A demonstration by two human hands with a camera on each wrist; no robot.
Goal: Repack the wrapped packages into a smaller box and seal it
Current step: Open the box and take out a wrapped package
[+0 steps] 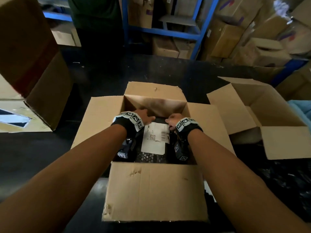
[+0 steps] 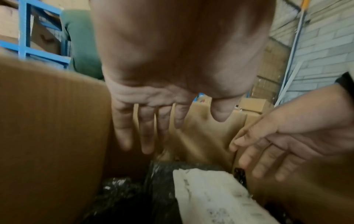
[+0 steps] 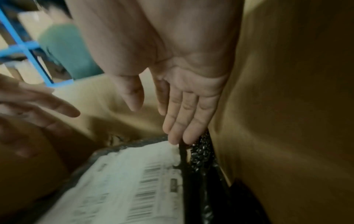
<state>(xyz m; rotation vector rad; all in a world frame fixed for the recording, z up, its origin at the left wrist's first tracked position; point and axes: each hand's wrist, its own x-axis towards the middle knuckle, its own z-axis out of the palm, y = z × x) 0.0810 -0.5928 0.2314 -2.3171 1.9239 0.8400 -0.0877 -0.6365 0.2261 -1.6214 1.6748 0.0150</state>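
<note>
Both forearms run up from the bottom edge toward a plain brown cardboard box (image 1: pixel 156 190) with all four flaps folded out, standing on a dark tabletop (image 1: pixel 33 157). Inside it lies a black bubble-wrapped package with a white printed shipping label (image 1: pixel 155 139), flat and filling most of the floor. The left hand (image 1: pixel 144 116) hovers at about 10 o'clock of the package, fingers straight and spread, gripping nothing. The right hand (image 1: pixel 173 121) is at about 2 o'clock, fingers straight and together along the box's right wall, their tips at the package's edge (whether they press it or just brush it I cannot tell); it holds nothing either.

At 3 o'clock sits a second open brown carton (image 1: pixel 269 115), which looks empty from here. At 9 o'clock a tall brown box with a dark red band (image 1: pixel 33 64) stands.

My reading: at least one package is in, so packing looks under way or nearly done. Folding the flaps and sealing remain; no tape is visible.
</note>
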